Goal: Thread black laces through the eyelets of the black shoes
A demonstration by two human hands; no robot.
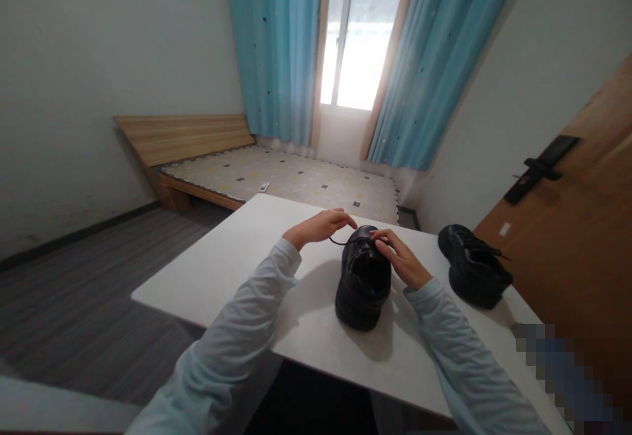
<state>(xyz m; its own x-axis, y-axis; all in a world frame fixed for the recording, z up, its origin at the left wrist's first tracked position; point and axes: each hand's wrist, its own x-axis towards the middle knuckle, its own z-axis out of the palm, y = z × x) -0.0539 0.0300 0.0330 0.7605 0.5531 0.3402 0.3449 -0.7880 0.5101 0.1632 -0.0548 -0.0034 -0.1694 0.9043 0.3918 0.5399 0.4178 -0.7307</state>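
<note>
on the white surface [222, 257], the black shoe [363, 300] is standing, another shoe [474, 270] sitting farther right. at its left, the left hand [322, 226] is curling near a lace [338, 243]; at its right, the right hand [405, 262] is touching its front, half-curled. whether either grip is pinching, i cannot tell.

Open white tabletop [212, 257] left; second black shoe [474, 267] right.

A bedroom: beyond the left hand [320, 226], a bed [210, 192] (wooden headboard [195, 139], patterned mattress [296, 181]); farther off, blue curtains [279, 47] beside a window [368, 60]; right of the right hand [405, 261], a wooden door [573, 231]
</note>
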